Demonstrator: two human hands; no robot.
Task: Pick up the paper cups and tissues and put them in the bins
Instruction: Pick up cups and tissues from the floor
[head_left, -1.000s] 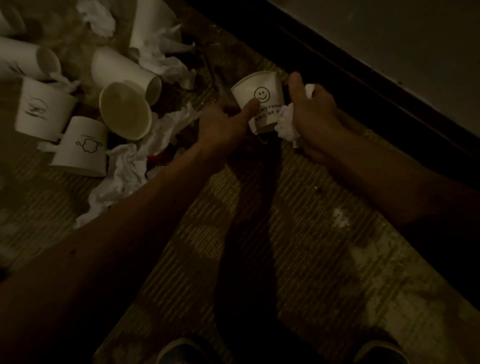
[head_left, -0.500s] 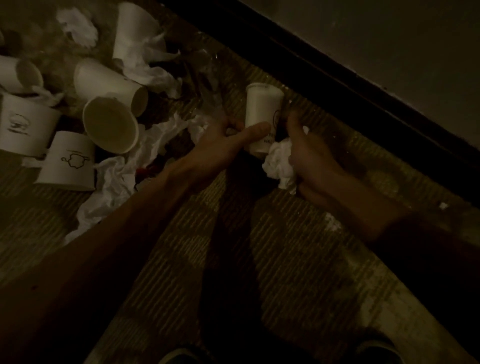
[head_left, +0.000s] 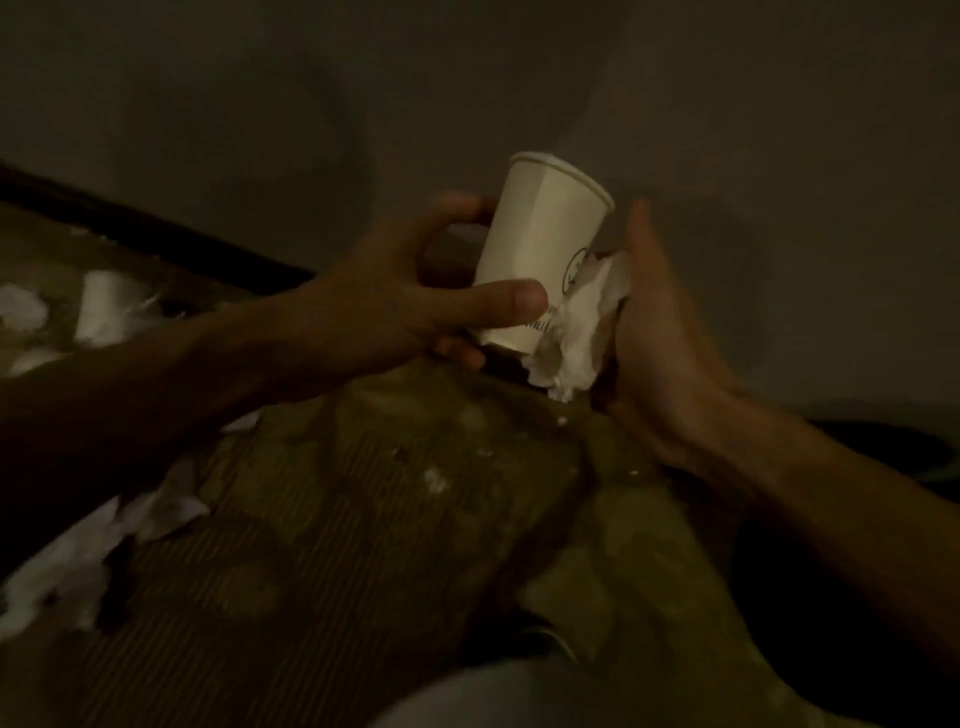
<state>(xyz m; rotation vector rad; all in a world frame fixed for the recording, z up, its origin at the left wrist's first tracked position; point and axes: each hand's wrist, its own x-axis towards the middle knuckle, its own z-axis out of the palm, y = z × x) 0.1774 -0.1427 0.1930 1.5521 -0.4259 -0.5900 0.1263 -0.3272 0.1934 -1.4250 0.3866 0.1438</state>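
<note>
A white paper cup (head_left: 540, 244) with a printed face is held up in front of the wall, rim uppermost and tilted right. My left hand (head_left: 415, 296) grips it, thumb across the front and fingers curled behind. My right hand (head_left: 654, 332) holds a crumpled white tissue (head_left: 576, 332) pressed against the cup's lower right side. Another paper cup (head_left: 101, 306) lies on the floor at the left among tissues (head_left: 21, 306). More crumpled tissue (head_left: 78, 561) lies at the lower left.
The dim floor has a ribbed mat (head_left: 311, 561) with small white scraps. A dark skirting strip (head_left: 130, 228) runs along the grey wall (head_left: 467, 78). A pale rounded rim (head_left: 467, 691) shows at the bottom edge; a dark shape (head_left: 883, 452) sits at the right.
Both hands have lifted the cup and the tissue off the floor, up in front of the wall. The view has swung right, so the heap of cups is mostly out of frame.
</note>
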